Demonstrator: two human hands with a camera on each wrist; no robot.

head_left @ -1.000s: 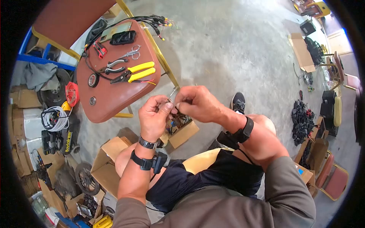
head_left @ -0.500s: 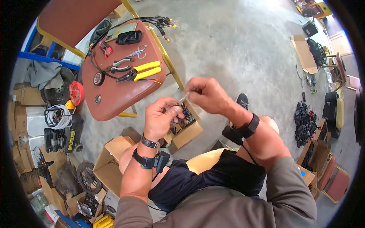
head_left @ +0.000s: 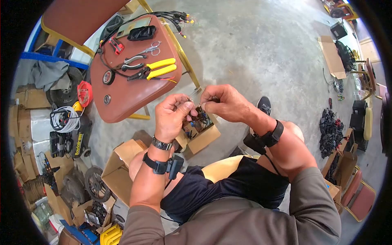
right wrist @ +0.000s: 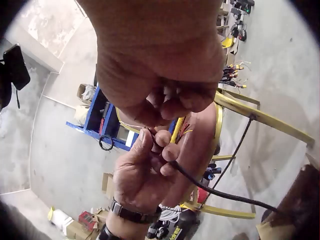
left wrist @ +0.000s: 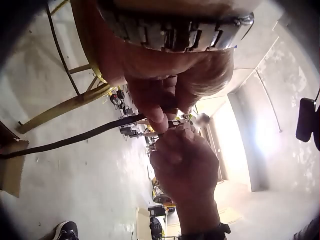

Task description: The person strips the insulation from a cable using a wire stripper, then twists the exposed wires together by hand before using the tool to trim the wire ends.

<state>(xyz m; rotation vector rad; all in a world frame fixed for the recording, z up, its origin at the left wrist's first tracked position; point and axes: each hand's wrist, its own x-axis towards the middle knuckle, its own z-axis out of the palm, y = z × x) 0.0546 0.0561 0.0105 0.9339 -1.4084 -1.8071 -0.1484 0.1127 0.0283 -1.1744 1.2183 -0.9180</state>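
My left hand grips a black cable close to its end, thumb against the curled fingers. The rest of the cable trails down from the palm, as the right wrist view also shows. Just to its right, my right hand has thumb and forefinger pinched together at the cable's end, on what looks like a thin wire mostly hidden by the fingertips. In the left wrist view the fingertips of both hands nearly meet. Below them stands an open cardboard box with small parts inside.
A red-brown chair at the left bears yellow-handled wire strippers, pliers, scissors, a tape roll and a cable bundle. Cardboard boxes and a wheel crowd the left; a black cable heap lies right.
My right hand drew up and away from the left with a thin pale strip showing between them, then came back down near the left fingertips. The left hand keeps its hold on the cable.
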